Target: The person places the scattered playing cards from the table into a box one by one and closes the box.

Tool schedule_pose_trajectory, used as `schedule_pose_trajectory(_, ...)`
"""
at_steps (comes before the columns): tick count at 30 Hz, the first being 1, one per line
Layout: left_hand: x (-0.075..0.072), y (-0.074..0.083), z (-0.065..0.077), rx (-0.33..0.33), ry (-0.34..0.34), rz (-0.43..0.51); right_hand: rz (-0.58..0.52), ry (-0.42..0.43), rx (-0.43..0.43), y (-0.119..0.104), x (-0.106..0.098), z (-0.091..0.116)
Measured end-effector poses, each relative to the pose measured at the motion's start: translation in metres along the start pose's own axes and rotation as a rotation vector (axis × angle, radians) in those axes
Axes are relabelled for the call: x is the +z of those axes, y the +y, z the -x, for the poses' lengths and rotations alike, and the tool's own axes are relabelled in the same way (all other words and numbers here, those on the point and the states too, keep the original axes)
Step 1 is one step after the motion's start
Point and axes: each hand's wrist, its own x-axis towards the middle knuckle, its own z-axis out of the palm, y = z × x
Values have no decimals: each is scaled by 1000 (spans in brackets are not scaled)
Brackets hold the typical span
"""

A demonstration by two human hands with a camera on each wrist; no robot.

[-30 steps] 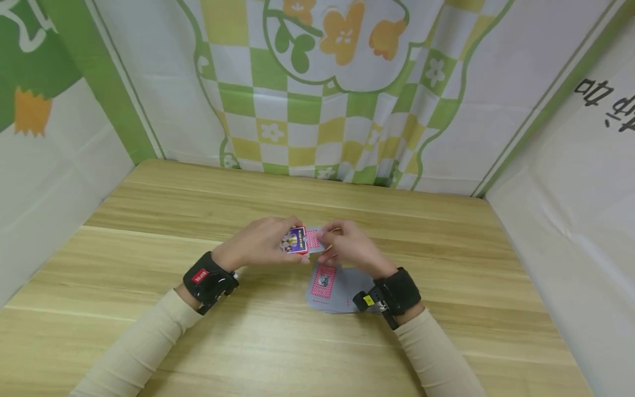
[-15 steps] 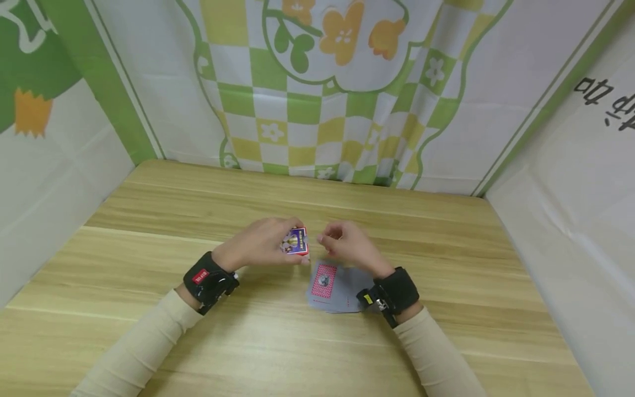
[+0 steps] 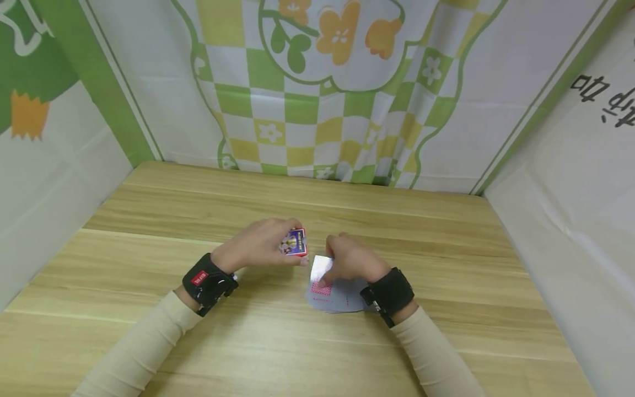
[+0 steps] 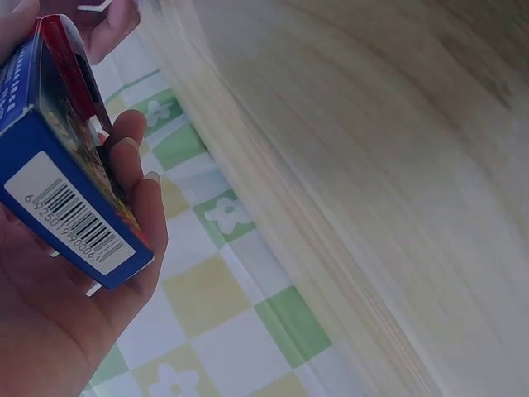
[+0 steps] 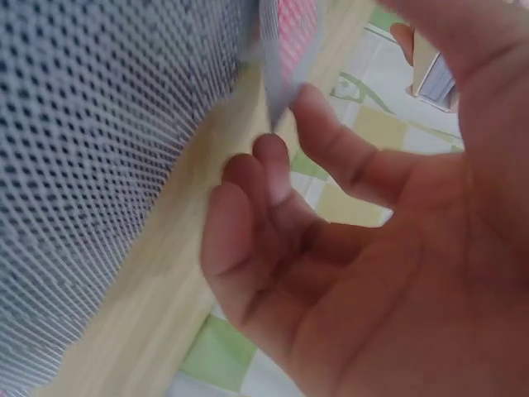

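A small blue-and-red playing card box (image 3: 294,242) is gripped in my left hand (image 3: 258,242). Its barcode end fills part of the left wrist view, and its other end faces my right hand (image 3: 354,259). That hand is over the spread of playing cards (image 3: 333,303), its thumb on a red-backed playing card (image 3: 321,268) that gleams with glare. In the right wrist view the same red-patterned card (image 5: 296,37) stands tilted, its edge at my index fingertip. Inside the box (image 5: 438,83), the pale edges of cards show in that view.
The wooden table (image 3: 223,342) lies under both hands. A green, yellow and white checkered curtain (image 3: 317,121) hangs behind its far edge, with pale cloth at both sides. A dotted surface (image 5: 99,149) sits very close to the right wrist camera.
A card was between the box and my right hand one second ago; it no longer shows there. My right hand has moved down to the spread cards. The left hand stays with the box.
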Motion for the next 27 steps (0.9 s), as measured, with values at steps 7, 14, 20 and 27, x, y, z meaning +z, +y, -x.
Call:
schedule_pose_trajectory(7,1,0,0,-11,-11,2,-92,73,-79,2,-6,1)
schedule_pose_trajectory(14,0,1,0,-12,-18,10,-384,-9,-115,9,-20,5)
schedule_pose_trajectory(20,0,0,0,-2,-11,14,-675,170,-21,8,-34,11)
schedule_pose_trajectory(27,0,1,0,5,-4,12,-844,273,52,4,-34,10)
